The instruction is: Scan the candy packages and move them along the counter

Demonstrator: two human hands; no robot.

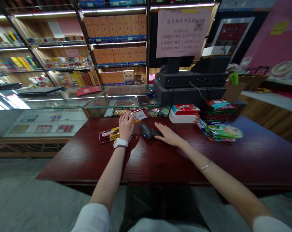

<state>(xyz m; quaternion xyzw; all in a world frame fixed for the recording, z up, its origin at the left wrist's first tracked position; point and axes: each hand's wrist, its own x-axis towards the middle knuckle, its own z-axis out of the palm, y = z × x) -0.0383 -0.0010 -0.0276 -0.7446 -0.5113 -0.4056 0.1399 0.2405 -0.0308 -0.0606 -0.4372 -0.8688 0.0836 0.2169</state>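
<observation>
My left hand [126, 125], with a white watch at the wrist, is closed on a long red-and-yellow snack packet [139, 115], tilted up with a barcode label showing. Below that hand, several similar red-and-yellow packets [109, 134] lie on the dark red wooden table [146, 164]. A black handheld barcode scanner [146, 132] with a small blue light rests between my hands. My right hand [169, 134] is open, fingers stretched out beside the scanner's handle. The thumb is at the handle; whether it touches cannot be made out.
Red and white boxes [184, 112] and a pile of colourful packets [222, 130] occupy the table's right. Behind stand a black register with a monitor [172, 67] bearing a pink notice [183, 33], and a glass display case [126, 95]. Shelves of orange boxes [117, 27] line the wall.
</observation>
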